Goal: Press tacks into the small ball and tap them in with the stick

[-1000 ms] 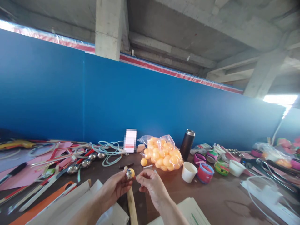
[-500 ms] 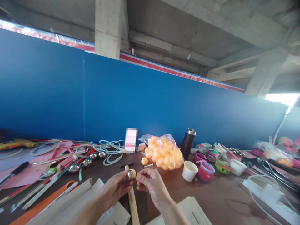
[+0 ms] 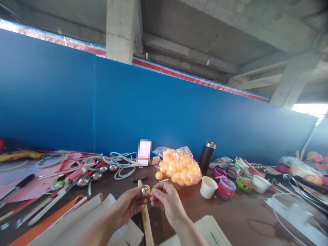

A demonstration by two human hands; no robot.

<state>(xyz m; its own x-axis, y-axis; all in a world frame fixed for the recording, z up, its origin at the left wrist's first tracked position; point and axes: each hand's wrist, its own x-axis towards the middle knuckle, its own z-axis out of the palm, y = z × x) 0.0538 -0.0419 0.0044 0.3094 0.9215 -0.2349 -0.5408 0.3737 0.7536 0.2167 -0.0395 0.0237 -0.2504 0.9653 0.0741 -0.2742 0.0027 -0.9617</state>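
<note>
A shiny silver ball (image 3: pixel 144 191) with an orange ball (image 3: pixel 148 190) behind its right side is held in my left hand (image 3: pixel 129 203), between thumb and fingers. My right hand (image 3: pixel 167 201) is pinched just right of the balls; whatever its fingertips hold is too small to make out. Under my hands a wooden stick (image 3: pixel 147 227) runs toward the near edge. One loose orange ball (image 3: pixel 159 175) rests on the brown table (image 3: pixel 246 208), beside a clear bag of orange balls (image 3: pixel 180 167).
A black bottle (image 3: pixel 206 158), a white paper cup (image 3: pixel 208 187) and coloured wristbands (image 3: pixel 226 188) stand to the right, with a power strip (image 3: pixel 294 218) farther over. Silver balls (image 3: pixel 97 175), tubing (image 3: pixel 124 165), pens and paper crowd the left. A blue partition (image 3: pixel 159 109) rises behind.
The view has shifted slightly, so everything sits a little farther right. Both hands keep almost the same pose around the silver and orange balls.
</note>
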